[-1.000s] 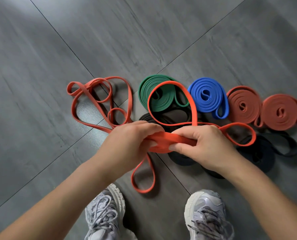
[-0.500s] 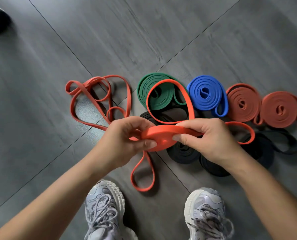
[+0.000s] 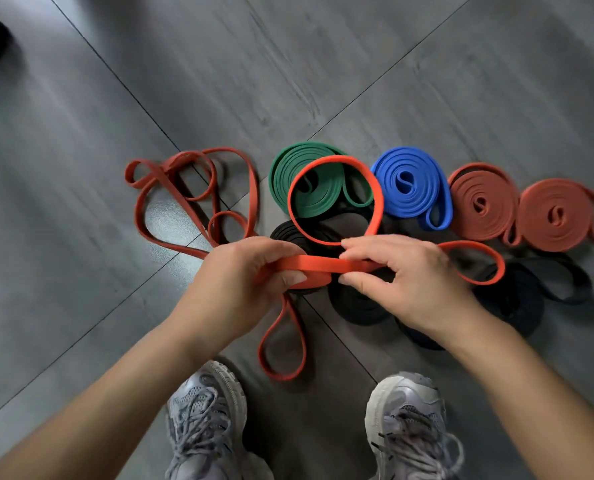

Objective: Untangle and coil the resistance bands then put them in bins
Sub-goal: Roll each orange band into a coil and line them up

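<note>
A: Where is the orange band (image 3: pixel 326 266) held?
B: Just above the floor (image 3: pixel 288 81), in the near middle. What looks like its started roll is pinched by the left hand (image 3: pixel 243 282), and the flat strand is gripped by the right hand (image 3: pixel 406 278).
A: What could be lost?
B: The roll could spring open if the pinch is eased. The far loop, seen in front of the green coil (image 3: pixel 281 174), could be wound in twisted — or snagged.
</note>
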A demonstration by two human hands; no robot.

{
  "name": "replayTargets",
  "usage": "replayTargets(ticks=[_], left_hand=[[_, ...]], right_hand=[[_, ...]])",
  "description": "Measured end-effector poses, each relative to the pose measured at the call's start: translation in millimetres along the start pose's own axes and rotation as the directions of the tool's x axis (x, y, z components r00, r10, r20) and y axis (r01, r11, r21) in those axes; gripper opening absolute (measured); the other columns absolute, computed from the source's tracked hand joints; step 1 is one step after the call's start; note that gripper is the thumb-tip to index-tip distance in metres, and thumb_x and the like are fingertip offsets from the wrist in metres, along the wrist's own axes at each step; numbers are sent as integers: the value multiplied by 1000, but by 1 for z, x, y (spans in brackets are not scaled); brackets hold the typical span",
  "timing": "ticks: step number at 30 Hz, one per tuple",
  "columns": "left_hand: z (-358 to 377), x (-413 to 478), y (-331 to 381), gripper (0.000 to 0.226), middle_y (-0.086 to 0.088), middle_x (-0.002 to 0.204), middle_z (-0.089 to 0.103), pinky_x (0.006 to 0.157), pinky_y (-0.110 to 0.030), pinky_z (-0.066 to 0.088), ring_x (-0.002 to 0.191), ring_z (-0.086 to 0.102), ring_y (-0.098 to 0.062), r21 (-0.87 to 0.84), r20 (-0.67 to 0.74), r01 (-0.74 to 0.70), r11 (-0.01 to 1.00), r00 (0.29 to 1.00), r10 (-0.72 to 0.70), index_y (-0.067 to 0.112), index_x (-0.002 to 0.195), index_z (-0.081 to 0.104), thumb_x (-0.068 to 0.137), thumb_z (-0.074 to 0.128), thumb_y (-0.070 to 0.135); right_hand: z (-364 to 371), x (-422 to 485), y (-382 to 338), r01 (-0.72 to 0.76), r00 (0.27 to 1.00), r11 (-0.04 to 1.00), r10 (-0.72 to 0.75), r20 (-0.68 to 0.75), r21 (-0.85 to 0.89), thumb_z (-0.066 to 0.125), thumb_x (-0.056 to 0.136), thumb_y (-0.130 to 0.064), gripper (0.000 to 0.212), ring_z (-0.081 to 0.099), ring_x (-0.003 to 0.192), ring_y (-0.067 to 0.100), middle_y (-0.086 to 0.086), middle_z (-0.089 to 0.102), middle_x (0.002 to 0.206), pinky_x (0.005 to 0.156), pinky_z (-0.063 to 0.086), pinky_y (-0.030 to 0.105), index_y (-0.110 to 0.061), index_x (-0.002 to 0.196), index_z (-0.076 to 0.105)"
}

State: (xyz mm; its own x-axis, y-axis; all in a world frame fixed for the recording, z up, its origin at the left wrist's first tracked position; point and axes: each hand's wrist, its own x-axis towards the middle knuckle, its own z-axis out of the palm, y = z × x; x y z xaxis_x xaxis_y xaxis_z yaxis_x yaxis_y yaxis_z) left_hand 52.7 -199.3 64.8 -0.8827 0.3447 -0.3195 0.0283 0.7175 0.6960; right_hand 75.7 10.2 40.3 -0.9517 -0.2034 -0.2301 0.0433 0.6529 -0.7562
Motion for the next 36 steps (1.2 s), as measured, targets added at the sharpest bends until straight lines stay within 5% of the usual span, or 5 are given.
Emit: replayTargets(ticks=[9,17,24,32,36], left_hand=[[-13,4,1,22,6,85,67,69,-38,54,73,64,-18,100,4,-109,989,994,109,16,102,72,82,67,24],[-21,3,5,17,10,80,69,71,-35,54,72,65,-11,-84,-41,-60,995,998,57,35,95,68,79,63,33],[-18,11,-4,10,29,82,66,72,-24,50,79,63,-12,-155,-74,13,988,997,-25,41,81,67,74,65,34],[-17,15,-2,21,5,80,70,73,-39,54,76,67,-18,-282,-20,22,959,999,-28,28,92,68,74,72,37],[-11,13,2,18,18,78,64,70,-31,49,70,60,-11,-163,3,-31,986,999,32,31,93,66,76,67,35]], right_hand=[[0,5,1,182,982,968,-187,-13,-175,64,81,-25,30,63,84,26,5,64,89,77,46,42,-10,106,71],[4,15,1,123,992,970,-117,39,-208,81,69,-28,35,58,91,30,6,60,94,82,43,42,-8,95,69],[9,12,6,-94,995,985,87,56,142,79,73,-29,21,59,67,11,-7,63,67,65,45,22,-21,88,65],[7,9,3,-10,998,981,-3,64,191,63,83,-35,39,60,101,5,-7,64,110,89,45,19,-16,117,67],[7,6,-3,-4,1000,984,5,-6,179,67,79,-33,39,61,96,6,-15,65,99,90,47,26,-18,116,66]])
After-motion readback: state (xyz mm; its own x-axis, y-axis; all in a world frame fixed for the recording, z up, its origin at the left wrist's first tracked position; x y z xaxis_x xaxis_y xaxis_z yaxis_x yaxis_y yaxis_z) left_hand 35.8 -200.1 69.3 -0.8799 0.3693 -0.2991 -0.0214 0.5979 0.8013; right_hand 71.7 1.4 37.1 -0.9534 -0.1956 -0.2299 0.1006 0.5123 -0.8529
